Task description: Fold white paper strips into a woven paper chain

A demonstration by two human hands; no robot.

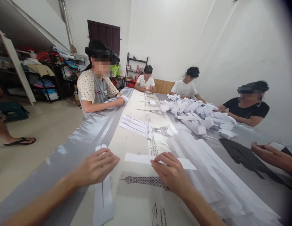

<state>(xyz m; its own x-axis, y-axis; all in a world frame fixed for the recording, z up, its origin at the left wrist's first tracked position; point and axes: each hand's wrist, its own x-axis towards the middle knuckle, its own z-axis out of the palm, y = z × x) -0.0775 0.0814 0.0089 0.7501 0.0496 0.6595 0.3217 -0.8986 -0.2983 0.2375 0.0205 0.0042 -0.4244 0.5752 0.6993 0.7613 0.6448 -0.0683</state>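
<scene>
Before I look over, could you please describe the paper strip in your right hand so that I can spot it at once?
Start with the long, cloth-covered table. At its near end, the right hand holds a white paper strip just beyond a printed tower. It runs crosswise, unlike the dark-lined strip beneath the left hand, which runs lengthwise.

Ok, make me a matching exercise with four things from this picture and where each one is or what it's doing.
Things:
1. Left hand
2. Right hand
3. Black sandal
4. Loose papers

Places or states:
A. heaped on the table
B. holding a white strip
C. worn on a foot
D. over a strip with a dark line

Pairs: 1-D, 2-B, 3-C, 4-A
</scene>
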